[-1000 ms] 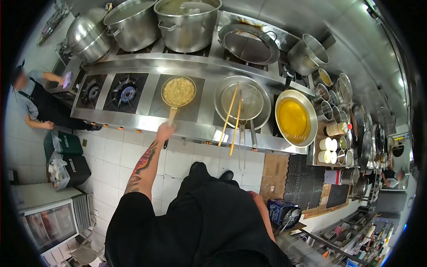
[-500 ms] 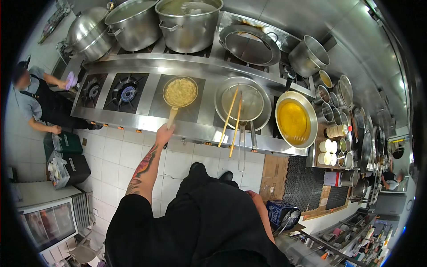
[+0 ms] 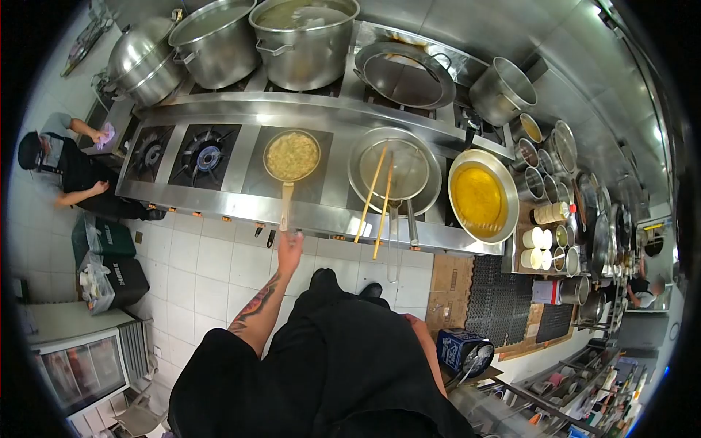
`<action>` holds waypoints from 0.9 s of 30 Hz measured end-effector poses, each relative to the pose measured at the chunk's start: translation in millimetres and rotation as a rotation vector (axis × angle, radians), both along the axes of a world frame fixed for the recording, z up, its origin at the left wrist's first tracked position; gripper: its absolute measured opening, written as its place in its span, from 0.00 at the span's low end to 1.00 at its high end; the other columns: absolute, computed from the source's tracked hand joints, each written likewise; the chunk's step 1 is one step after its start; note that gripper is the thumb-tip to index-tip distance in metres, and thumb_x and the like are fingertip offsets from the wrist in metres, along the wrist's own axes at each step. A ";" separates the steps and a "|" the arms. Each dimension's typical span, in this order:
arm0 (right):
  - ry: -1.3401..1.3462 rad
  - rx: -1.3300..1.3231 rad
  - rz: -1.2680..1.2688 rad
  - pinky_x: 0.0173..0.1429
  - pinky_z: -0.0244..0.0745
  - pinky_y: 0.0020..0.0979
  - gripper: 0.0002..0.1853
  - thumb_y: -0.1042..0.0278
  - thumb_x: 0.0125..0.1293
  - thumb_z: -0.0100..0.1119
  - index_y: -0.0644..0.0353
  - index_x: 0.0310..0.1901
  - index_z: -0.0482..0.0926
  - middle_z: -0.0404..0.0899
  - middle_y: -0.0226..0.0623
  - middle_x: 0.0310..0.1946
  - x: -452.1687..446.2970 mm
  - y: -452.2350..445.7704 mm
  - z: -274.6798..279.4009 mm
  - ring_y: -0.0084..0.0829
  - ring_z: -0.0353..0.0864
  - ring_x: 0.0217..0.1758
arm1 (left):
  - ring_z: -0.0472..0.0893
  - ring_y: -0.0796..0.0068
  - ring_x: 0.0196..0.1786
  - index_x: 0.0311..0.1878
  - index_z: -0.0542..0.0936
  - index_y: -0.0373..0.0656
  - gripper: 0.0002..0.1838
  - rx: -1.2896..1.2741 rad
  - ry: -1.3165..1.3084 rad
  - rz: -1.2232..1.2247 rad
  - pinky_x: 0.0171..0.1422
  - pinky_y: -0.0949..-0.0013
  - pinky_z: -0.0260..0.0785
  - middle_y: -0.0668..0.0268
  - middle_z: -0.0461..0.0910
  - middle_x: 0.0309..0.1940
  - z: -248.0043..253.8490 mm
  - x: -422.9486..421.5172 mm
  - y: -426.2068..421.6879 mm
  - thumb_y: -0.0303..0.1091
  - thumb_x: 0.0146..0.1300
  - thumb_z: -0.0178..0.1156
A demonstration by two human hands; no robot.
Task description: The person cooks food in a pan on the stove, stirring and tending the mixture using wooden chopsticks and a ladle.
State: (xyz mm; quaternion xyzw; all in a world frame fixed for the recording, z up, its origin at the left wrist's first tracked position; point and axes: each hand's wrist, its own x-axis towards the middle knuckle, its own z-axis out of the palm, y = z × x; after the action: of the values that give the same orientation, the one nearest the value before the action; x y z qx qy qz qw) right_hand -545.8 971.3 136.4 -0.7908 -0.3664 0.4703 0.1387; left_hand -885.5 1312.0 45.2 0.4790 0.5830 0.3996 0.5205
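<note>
Reaching toward the stove's (image 3: 239,203) front edge, the left hand (image 3: 290,244) is loosely open at the tip of the handle (image 3: 286,208), not wrapped around it; contact is unclear. The pan (image 3: 267,166), holding pale food (image 3: 292,155), lies beyond that hand, set in from the front edge. The right hand (image 3: 415,320) hangs beside the body, well apart from the pan, its grasp impossible to tell.

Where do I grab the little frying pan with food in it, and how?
Grip the pale handle near its free end, coming from the front of the stove, fingers wrapped around it. It's long and straight and points toward that side, away from the round pan, which may be hot.
</note>
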 end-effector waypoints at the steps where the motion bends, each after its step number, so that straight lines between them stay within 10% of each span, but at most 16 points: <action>1: -0.012 0.007 0.011 0.55 0.82 0.38 0.23 0.47 0.73 0.65 0.56 0.59 0.84 0.90 0.47 0.48 -0.1 0.0 -1.3 0.43 0.90 0.52 | 0.81 0.70 0.30 0.69 0.70 0.38 0.28 0.023 0.077 -0.086 0.35 0.67 0.75 0.63 0.82 0.33 -16.3 -5.6 -13.4 0.46 0.76 0.63; 5: 0.002 0.025 0.026 0.55 0.82 0.38 0.24 0.46 0.73 0.65 0.56 0.59 0.85 0.90 0.47 0.47 3.9 -4.3 -18.8 0.44 0.90 0.51 | 0.86 0.45 0.50 0.50 0.86 0.38 0.31 -0.178 0.495 -0.945 0.59 0.52 0.76 0.52 0.88 0.46 -8.3 -36.2 -59.0 0.61 0.75 0.55; 8: -0.001 0.020 0.013 0.55 0.82 0.38 0.24 0.46 0.73 0.65 0.57 0.58 0.85 0.90 0.47 0.46 3.5 -4.9 -22.4 0.44 0.90 0.51 | 0.87 0.46 0.51 0.44 0.89 0.40 0.31 -0.311 0.897 -1.342 0.58 0.50 0.76 0.51 0.88 0.46 -98.1 -72.3 -94.8 0.63 0.72 0.55; 12: -0.010 0.079 -0.001 0.54 0.82 0.38 0.24 0.47 0.73 0.65 0.58 0.58 0.85 0.90 0.48 0.45 7.2 -5.9 -24.5 0.44 0.90 0.49 | 0.86 0.45 0.53 0.51 0.88 0.47 0.22 -0.308 0.861 -1.164 0.58 0.47 0.77 0.50 0.88 0.48 -128.1 -89.0 -113.8 0.55 0.69 0.59; 20: 0.027 0.257 -0.082 0.51 0.83 0.36 0.22 0.51 0.72 0.67 0.61 0.56 0.85 0.90 0.48 0.43 -14.4 57.4 45.8 0.37 0.91 0.45 | 0.85 0.45 0.56 0.73 0.73 0.47 0.29 0.021 0.359 -0.708 0.58 0.51 0.77 0.49 0.85 0.53 3.6 -13.9 -55.2 0.42 0.71 0.62; 27: 0.642 0.429 -0.243 0.57 0.84 0.34 0.36 0.70 0.76 0.62 0.55 0.80 0.58 0.74 0.52 0.71 -56.5 143.2 72.3 0.41 0.88 0.54 | 0.86 0.58 0.49 0.82 0.61 0.51 0.39 0.302 0.123 -0.681 0.57 0.58 0.77 0.53 0.79 0.62 164.3 85.0 10.0 0.26 0.69 0.62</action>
State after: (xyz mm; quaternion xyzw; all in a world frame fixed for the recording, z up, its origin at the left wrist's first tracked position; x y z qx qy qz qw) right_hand -602.2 1114.5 208.7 -0.5943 -0.2983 0.5864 0.4625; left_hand -800.6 1322.0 209.5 0.7400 0.3549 0.2556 0.5110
